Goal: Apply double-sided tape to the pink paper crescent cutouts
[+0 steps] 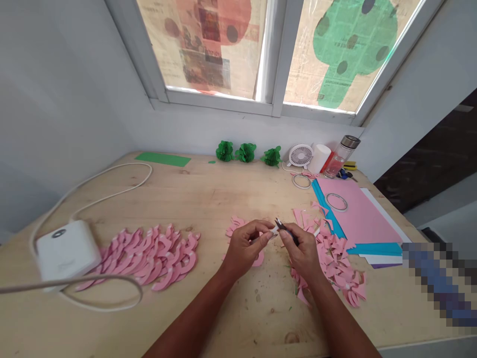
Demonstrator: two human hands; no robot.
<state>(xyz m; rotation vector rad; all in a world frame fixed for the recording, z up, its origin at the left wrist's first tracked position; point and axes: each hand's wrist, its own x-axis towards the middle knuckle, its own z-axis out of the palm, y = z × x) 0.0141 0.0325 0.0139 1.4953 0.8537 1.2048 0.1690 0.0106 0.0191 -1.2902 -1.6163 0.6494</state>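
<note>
Lower centre: left hand (245,244) pinches pale paper (275,230), right hand (303,248) grips scissors (280,225).
Paper likely light, flimsy; hold by edges.

Pink curls (149,261), pink scraps (337,258), tan wood-grained desk (212,196).
The tool (279,225) is black, the held piece (275,230) white; the balls (246,152) and flat strip (164,159) are green, the top sheet (359,219) pink, the long strips (376,249) blue, the fan (300,155) and box (69,251) white, the bottle cap (351,141) silver; the beige newsprint panes (298,82) carry a red shape (244,15) and a green shape (331,54), both dark-spotted.
</note>
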